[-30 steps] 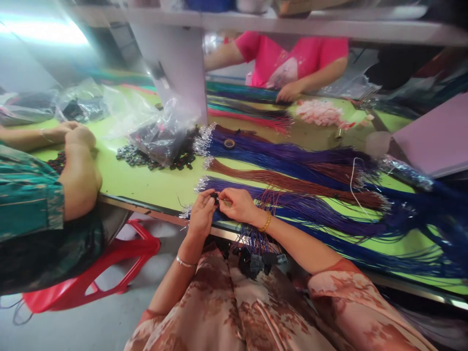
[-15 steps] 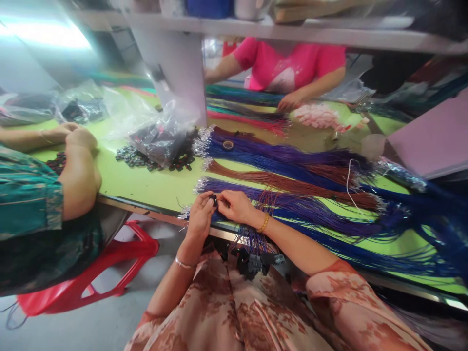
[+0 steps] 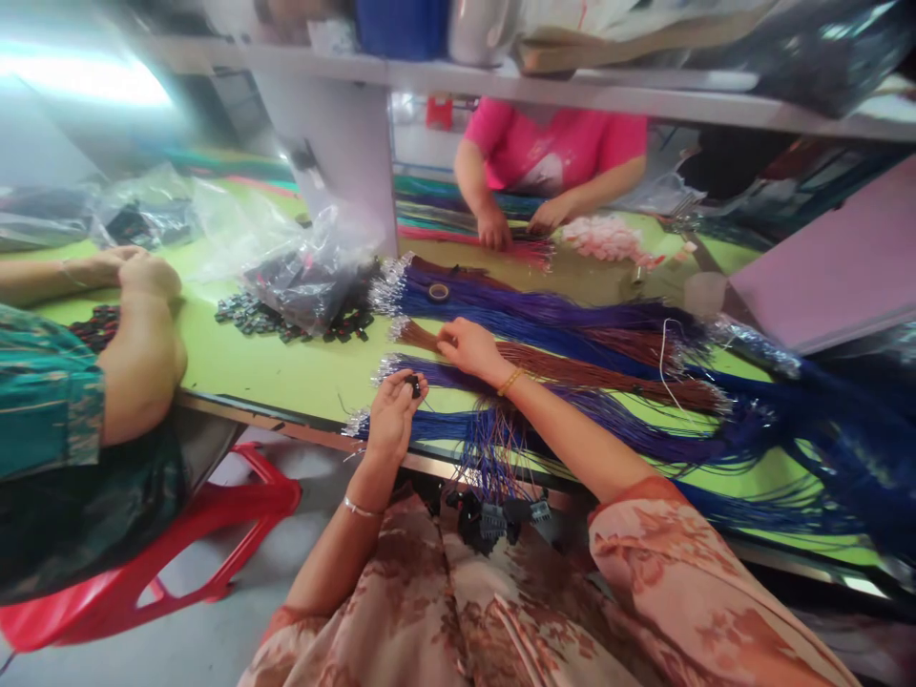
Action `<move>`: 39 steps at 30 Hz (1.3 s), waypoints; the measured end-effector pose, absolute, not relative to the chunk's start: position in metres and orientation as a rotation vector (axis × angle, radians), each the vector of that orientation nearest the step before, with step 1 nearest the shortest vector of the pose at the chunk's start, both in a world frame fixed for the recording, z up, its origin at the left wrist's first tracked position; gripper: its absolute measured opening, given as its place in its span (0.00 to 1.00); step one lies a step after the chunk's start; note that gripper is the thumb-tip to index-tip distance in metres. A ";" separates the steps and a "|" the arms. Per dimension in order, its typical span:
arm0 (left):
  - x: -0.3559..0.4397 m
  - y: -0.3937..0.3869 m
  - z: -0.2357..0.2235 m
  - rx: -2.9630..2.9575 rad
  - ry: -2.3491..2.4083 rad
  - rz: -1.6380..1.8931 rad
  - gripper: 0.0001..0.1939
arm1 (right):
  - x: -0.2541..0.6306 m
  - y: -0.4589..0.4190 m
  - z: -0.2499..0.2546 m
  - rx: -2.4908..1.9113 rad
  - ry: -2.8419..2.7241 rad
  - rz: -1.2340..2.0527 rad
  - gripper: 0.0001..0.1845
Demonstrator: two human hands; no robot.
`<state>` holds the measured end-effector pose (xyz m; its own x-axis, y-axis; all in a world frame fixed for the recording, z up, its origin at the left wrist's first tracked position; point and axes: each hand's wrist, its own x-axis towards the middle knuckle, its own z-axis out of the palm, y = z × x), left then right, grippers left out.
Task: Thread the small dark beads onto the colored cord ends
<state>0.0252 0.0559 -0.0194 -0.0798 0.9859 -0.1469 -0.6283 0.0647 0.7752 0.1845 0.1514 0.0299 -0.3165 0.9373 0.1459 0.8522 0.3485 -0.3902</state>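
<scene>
In the head view, my left hand pinches a small black connector housing just above the table's front edge. My right hand is over the brown wire bundle, near its silver-tipped left end, with its fingers bent together. Whether a wire is between those fingertips is hidden. A purple wire bundle and a blue wire bundle lie closer to me. From the table edge, thin wires hang down to several black and grey connectors against my lap.
Loose black housings lie beside a clear plastic bag on the green table. A roll of tape rests on wires farther back. One co-worker's arm is at left; another person in pink works across the table.
My right hand has left the black housing and moved up and away to the brown wires. My left hand keeps the housing. The co-worker across now has both hands at the red wires.
</scene>
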 end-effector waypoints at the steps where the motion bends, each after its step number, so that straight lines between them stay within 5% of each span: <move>1: 0.025 0.056 -0.021 0.561 0.830 1.458 0.15 | 0.184 0.158 0.026 -1.657 -2.293 0.302 0.11; 16: 0.023 0.053 -0.025 0.559 0.814 1.408 0.17 | 0.177 0.177 0.009 -1.767 -2.368 0.317 0.11; 26: 0.023 0.051 -0.027 0.590 0.812 1.405 0.18 | 0.172 0.173 0.019 -1.690 -2.678 0.038 0.15; 39: 0.023 0.049 -0.025 0.608 0.829 1.392 0.17 | 0.179 0.190 0.011 -1.600 -2.532 0.306 0.12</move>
<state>0.0230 0.0493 -0.0251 -0.0156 0.9892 -0.1457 -0.5991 0.1074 0.7934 0.1790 0.1898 0.0108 -0.4290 0.9033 0.0022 0.8767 0.4169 -0.2399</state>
